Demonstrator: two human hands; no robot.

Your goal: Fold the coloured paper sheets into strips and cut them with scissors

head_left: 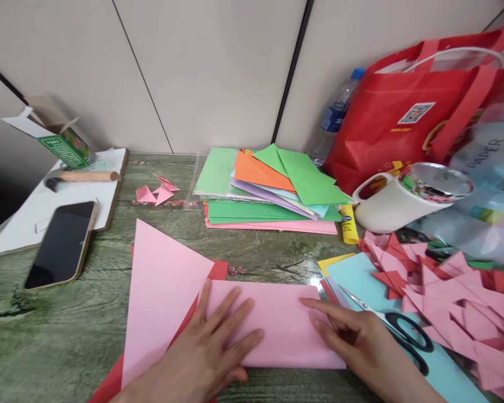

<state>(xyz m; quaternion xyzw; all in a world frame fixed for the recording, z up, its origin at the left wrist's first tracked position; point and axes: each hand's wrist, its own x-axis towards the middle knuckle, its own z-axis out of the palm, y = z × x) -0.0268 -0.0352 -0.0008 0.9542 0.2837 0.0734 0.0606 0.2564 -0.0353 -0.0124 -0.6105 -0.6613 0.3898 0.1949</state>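
Observation:
A folded sheet of pink paper [283,324] lies flat on the table in front of me. My left hand [205,341] rests on its left part with fingers spread. At its right end, my right hand [357,341] touches the paper with the index finger stretched along the top, the other fingers curled and partly hidden. Beneath my left forearm lies another pink sheet [159,291], over red paper [220,270] whose edges stick out. Scissors [397,324] with black handles lie on light blue paper [441,364], to the right of my right hand.
Behind the work lies a stack of coloured paper [269,212]. A glue stick [348,224], white mug [382,204], bottle [336,115] and red bag [369,123] stand right. Folded pink pieces [466,302] pile up there. A phone [63,243] and hammer [84,176] lie left.

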